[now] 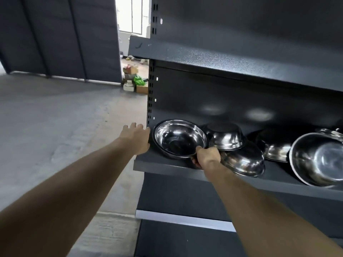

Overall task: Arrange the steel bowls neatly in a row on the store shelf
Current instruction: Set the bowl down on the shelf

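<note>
Several shiny steel bowls lie on a dark grey store shelf [167, 165]. The leftmost bowl [179, 139] is tilted, its open side facing me, at the shelf's left end. My right hand [207, 156] pinches its near right rim. My left hand [137, 138] is spread open at the shelf's left edge, just left of that bowl, and holds nothing. Behind it an upside-down bowl [225, 136] rests. Another bowl [245, 161] lies tilted near the front edge. Further right sit one more upside-down bowl [274, 147] and a large bowl on its side [319, 160].
An upper shelf [232, 60] overhangs the bowls closely. A slotted upright post [150, 93] stands at the shelf's left end. Concrete floor [65, 117] spreads to the left, with boxes and a green bag [136, 81] far off by a doorway.
</note>
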Available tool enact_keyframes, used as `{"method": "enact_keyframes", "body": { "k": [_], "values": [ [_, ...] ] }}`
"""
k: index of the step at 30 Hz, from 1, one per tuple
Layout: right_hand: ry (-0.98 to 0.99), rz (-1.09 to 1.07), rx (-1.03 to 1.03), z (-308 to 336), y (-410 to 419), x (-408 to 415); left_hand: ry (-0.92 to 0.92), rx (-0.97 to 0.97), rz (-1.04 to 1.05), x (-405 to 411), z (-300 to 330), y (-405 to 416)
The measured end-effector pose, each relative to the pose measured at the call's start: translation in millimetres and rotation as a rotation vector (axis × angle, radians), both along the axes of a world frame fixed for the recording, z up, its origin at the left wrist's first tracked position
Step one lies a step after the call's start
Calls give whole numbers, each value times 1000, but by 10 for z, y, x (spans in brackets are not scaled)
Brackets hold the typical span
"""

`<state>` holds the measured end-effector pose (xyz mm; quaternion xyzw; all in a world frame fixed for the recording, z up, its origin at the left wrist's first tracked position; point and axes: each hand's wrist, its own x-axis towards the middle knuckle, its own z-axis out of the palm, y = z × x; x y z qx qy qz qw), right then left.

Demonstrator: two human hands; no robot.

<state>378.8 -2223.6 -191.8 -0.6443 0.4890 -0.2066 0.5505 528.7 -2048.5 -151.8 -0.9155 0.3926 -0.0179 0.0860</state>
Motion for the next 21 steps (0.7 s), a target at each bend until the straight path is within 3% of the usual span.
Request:
{"method": "enact_keyframes", "body": {
  "k": [13,21],
  "values": [
    [61,101,5,-215,-52,98,10,17,80,26,-27,107],
    [-20,99,105,-187,-71,183,11,11,73,-9,-76,101]
  ]
}}
